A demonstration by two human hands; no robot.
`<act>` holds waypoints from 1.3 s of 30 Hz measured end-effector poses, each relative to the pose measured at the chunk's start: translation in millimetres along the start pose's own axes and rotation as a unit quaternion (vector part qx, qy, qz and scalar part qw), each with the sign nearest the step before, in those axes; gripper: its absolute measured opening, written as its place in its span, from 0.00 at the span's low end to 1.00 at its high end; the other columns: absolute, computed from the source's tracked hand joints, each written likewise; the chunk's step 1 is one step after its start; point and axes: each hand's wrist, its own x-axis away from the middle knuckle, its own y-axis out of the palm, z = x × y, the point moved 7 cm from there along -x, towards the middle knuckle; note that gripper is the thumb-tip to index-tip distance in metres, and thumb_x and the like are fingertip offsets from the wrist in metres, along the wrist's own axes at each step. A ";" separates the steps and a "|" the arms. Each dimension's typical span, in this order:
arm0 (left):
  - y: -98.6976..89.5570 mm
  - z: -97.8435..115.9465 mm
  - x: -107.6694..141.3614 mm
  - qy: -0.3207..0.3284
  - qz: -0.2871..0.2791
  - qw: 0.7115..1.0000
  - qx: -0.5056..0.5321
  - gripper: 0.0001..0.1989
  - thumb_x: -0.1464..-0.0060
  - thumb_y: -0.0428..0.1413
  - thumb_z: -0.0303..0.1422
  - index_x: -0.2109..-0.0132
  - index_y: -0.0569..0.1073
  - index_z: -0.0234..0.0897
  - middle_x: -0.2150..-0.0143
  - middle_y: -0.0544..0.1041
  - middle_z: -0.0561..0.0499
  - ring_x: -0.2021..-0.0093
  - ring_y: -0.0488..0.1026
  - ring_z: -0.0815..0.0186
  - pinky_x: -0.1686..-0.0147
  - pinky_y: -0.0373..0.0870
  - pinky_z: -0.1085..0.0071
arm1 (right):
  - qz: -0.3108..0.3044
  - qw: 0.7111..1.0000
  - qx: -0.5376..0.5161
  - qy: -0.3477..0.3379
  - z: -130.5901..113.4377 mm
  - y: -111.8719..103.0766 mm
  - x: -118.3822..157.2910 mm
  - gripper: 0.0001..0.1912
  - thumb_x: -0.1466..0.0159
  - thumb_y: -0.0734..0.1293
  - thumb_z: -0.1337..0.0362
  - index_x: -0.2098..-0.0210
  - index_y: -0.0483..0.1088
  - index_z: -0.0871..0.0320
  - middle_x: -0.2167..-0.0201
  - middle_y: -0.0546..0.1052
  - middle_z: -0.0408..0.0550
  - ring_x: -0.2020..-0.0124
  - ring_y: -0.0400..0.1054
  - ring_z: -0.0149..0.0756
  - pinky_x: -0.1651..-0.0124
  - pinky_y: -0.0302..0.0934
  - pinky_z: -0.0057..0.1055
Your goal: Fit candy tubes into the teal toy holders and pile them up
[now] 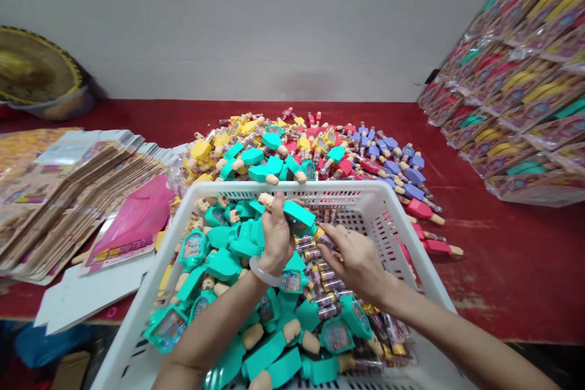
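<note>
One teal toy spans left hand and right hand near basket rim.

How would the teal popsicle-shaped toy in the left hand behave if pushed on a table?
The teal popsicle-shaped toy is probably stiff: its crisp edges hold shape in the left hand. Its flat, angular sides suggest sliding more than rolling. The smooth, plastic-looking surface may be slightly slippery.

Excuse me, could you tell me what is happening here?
A person's left hand holds a teal toy near its beige end, and the right hand holds a small tube at the toy's other end. Beneath is a white basket of teal toys and tubes; mixed-colour toys lie behind it on the red table.
</note>
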 end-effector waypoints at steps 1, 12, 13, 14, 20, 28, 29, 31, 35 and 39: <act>-0.4 1.1 1.4 -0.004 0.006 1.000 0.001 0.20 0.52 0.59 0.48 0.71 0.72 0.32 0.76 0.74 0.51 0.77 0.72 0.68 0.74 0.68 0.73 | 0.020 0.998 0.041 -0.031 -6.0 -3.0 -0.6 0.16 0.33 0.61 0.64 0.48 0.64 0.65 0.66 0.77 0.53 0.69 0.71 0.39 0.68 0.62 0.33; 1.1 11.7 23.6 0.030 0.009 0.999 0.018 0.18 0.47 0.54 0.47 0.73 0.66 0.36 0.79 0.71 0.55 0.79 0.69 0.70 0.76 0.67 0.74 | -0.071 0.918 -0.354 0.166 3.2 26.1 10.4 0.15 0.31 0.57 0.56 0.58 0.68 0.60 0.74 0.73 0.46 0.76 0.66 0.31 0.74 0.59 0.27; 1.7 13.6 23.4 0.039 -0.001 0.999 0.019 0.18 0.46 0.53 0.46 0.72 0.66 0.36 0.78 0.71 0.55 0.79 0.70 0.69 0.76 0.67 0.74 | -0.134 0.848 -0.460 0.226 5.6 39.4 13.1 0.18 0.31 0.55 0.52 0.62 0.68 0.59 0.79 0.69 0.42 0.81 0.61 0.28 0.79 0.54 0.25; 1.5 14.7 21.8 0.044 -0.005 0.999 0.020 0.17 0.46 0.53 0.46 0.72 0.66 0.36 0.78 0.71 0.55 0.78 0.70 0.69 0.76 0.67 0.74 | -0.195 0.770 -0.541 0.276 5.0 51.0 16.2 0.22 0.31 0.54 0.48 0.65 0.67 0.59 0.83 0.64 0.39 0.86 0.54 0.26 0.83 0.49 0.24; -10.2 5.1 3.4 0.006 0.038 0.999 0.019 0.15 0.50 0.58 0.45 0.70 0.69 0.36 0.75 0.71 0.55 0.75 0.70 0.71 0.72 0.68 0.75 | -0.102 0.803 -0.501 0.307 31.1 38.4 1.9 0.20 0.42 0.68 0.47 0.60 0.69 0.57 0.71 0.74 0.47 0.77 0.65 0.31 0.77 0.58 0.26; -2.0 5.4 11.2 0.043 -0.025 0.998 0.038 0.11 0.49 0.58 0.39 0.69 0.65 0.37 0.74 0.71 0.56 0.72 0.71 0.70 0.71 0.67 0.76 | -0.290 0.625 -0.627 0.363 23.5 69.8 26.1 0.26 0.36 0.53 0.40 0.71 0.64 0.56 0.88 0.59 0.35 0.91 0.49 0.27 0.88 0.45 0.25; -3.7 3.3 9.0 0.034 -0.012 0.998 0.041 0.12 0.50 0.59 0.39 0.68 0.65 0.37 0.74 0.71 0.56 0.72 0.70 0.71 0.71 0.67 0.76 | -0.264 0.672 -0.597 0.350 29.3 65.9 21.6 0.25 0.36 0.55 0.41 0.69 0.66 0.57 0.85 0.64 0.38 0.88 0.55 0.28 0.85 0.50 0.26; -7.0 -4.9 4.7 -0.006 0.017 0.998 0.055 0.13 0.52 0.60 0.39 0.68 0.66 0.36 0.73 0.71 0.56 0.73 0.70 0.71 0.71 0.67 0.76 | -0.143 0.815 -0.469 0.307 44.3 44.9 9.3 0.22 0.39 0.63 0.44 0.62 0.69 0.58 0.73 0.74 0.47 0.76 0.67 0.33 0.76 0.60 0.28; -6.3 -11.3 6.7 -0.040 0.027 0.996 0.077 0.12 0.51 0.59 0.40 0.68 0.65 0.37 0.74 0.71 0.57 0.74 0.69 0.71 0.71 0.67 0.75 | -0.056 0.872 -0.383 0.299 46.8 29.2 10.8 0.19 0.39 0.65 0.47 0.63 0.69 0.57 0.72 0.73 0.47 0.72 0.67 0.34 0.74 0.60 0.27; 1.0 4.3 8.1 0.028 -0.033 0.997 0.071 0.11 0.50 0.58 0.37 0.70 0.65 0.37 0.75 0.69 0.58 0.72 0.70 0.71 0.69 0.67 0.75 | -0.248 0.670 -0.597 0.366 29.0 69.6 25.1 0.26 0.35 0.53 0.40 0.75 0.58 0.55 0.88 0.54 0.33 0.90 0.45 0.25 0.87 0.42 0.24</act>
